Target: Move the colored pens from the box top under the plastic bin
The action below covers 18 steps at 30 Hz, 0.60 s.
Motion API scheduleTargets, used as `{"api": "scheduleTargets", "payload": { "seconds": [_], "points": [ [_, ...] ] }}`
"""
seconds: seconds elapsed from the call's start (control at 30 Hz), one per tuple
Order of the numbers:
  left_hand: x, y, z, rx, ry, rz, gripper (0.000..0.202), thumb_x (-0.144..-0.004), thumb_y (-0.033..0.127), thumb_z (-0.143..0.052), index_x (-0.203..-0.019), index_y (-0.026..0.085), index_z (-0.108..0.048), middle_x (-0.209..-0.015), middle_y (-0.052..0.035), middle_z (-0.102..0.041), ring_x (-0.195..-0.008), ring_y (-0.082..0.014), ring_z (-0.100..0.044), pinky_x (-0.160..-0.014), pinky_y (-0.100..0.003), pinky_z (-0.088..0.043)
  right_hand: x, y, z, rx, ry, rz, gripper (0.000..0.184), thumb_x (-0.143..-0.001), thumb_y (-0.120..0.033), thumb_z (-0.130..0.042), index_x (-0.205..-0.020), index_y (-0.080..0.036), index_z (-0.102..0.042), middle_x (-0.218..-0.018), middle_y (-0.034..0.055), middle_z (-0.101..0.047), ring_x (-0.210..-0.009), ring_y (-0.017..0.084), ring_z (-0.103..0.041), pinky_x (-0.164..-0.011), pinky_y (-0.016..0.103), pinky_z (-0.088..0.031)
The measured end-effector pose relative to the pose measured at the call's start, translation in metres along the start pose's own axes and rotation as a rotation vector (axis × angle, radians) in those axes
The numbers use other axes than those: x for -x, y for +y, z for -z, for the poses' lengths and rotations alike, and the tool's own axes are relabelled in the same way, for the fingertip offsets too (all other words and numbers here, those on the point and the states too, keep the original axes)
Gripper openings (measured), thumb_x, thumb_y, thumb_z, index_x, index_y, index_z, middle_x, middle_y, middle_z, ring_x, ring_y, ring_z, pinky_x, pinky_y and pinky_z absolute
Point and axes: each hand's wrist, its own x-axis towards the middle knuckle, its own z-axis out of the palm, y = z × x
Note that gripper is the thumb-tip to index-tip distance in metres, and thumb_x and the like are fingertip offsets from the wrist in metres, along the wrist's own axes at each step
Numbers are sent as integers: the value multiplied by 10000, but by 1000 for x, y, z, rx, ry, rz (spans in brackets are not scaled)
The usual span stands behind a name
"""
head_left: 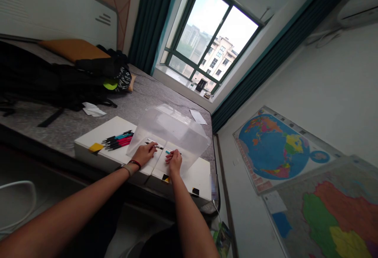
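Note:
My left hand (pixel 145 152) rests on a white board (pixel 115 126) with its fingers pinched on a dark pen (pixel 156 145); a red band and a watch sit at its wrist. My right hand (pixel 174 160) lies beside it, fingers curled round a small blue pen (pixel 167 152). Both hands reach into the open mouth of a clear plastic box (pixel 173 132) lying on its side. A row of several black, blue and red pens (pixel 118 139) lies on the board to the left of my left hand.
The boards sit on a grey bed (pixel 141 93). A black backpack (pixel 59 81) and an orange pillow (pixel 72 48) lie at the left. Paper scraps (pixel 93 109) lie nearby. A window (pixel 211 41) is ahead. World maps (pixel 274 148) hang at the right.

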Motion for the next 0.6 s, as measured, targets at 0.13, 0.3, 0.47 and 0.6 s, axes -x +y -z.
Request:
{"api": "scheduleTargets", "payload": {
  "seconds": [0.13,0.3,0.47,0.6],
  "points": [
    [1,0,0,-29,-20,-37,436,-900,320,-373,-1266,207,-581,-833,-16,-738,-667,-159,-669,-719,-270,-499,3,-2,-1,45,39,14,470,-924,-596,-328,-783,-184,-505,-570,15,-623,-390,109,-520,-360,208,-409],
    [2,1,1,-111,-61,-99,402,-893,266,-356,-1185,230,-629,-847,-26,-735,-823,-187,-685,-772,-273,-485,5,-3,-2,91,-3,27,478,-921,-596,-343,-785,-180,-535,-576,21,-624,-407,113,-525,-362,206,-407],
    [5,4,1,-276,-92,-142,328,-899,287,-384,-1099,252,-640,-952,-58,-732,-877,-211,-682,-759,-284,-473,2,0,-2,101,-14,14,498,-909,-614,-353,-774,-176,-549,-570,26,-622,-394,115,-518,-349,206,-396],
    [9,8,0,-404,-164,-207,253,-898,311,-414,-999,251,-638,-813,-62,-712,-779,-218,-670,-707,-289,-452,1,4,0,59,0,-22,533,-909,-629,-322,-773,-167,-551,-578,48,-643,-385,117,-532,-352,209,-405]
  ]
}}
